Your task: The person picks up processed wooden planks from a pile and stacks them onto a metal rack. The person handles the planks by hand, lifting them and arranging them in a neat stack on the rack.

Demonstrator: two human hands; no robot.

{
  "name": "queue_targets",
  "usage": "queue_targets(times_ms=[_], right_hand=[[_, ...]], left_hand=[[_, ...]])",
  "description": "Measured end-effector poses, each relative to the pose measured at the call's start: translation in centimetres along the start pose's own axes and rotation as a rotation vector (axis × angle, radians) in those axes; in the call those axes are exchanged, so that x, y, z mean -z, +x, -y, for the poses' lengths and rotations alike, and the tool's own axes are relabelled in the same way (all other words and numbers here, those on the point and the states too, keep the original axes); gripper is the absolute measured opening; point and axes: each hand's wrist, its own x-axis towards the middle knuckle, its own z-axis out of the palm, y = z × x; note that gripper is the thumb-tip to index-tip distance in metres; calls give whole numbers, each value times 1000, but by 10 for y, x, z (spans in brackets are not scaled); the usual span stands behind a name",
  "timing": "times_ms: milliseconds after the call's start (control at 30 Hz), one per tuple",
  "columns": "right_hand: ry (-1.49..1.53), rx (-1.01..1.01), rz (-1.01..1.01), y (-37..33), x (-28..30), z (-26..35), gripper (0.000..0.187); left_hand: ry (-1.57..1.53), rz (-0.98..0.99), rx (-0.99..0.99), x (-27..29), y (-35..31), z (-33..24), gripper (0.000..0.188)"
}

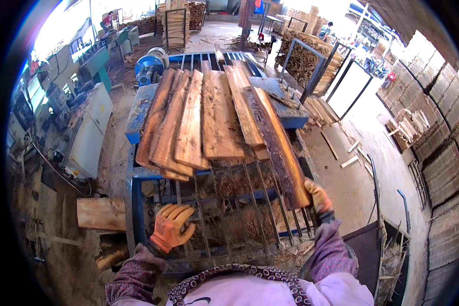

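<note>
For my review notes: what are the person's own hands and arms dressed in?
The left hand and right hand wear work gloves, yellowish-tan on the fingers and orange toward the wrist, with dark cuffs. The sleeves are purplish with a fine mottled pattern.

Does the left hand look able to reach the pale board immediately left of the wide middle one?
Probably yes: the left hand is just short of the pale board, whose near end points its way, and nothing visible rises between them. A forward stretch seems needed.
</note>
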Motion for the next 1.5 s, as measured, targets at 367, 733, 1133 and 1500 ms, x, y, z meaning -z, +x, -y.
queue_targets(times_ms=[367,733,1133,1500], right_hand=[[-332,4,-469,-199,-19,-5,58],[-201,-146,-177,-188,-48,-42,53],[-43,-105,-21,-96,-109,-125,56],[-664,193,-162,-87,-99,-152,75]], left_hand=[[690,-131,-117,-37,190,-21,70],[490,-96,127,-60,148,-112,73],[-15,115,491,-112,-11,-274,109],[137,165,535,-118,2,-263,101]])
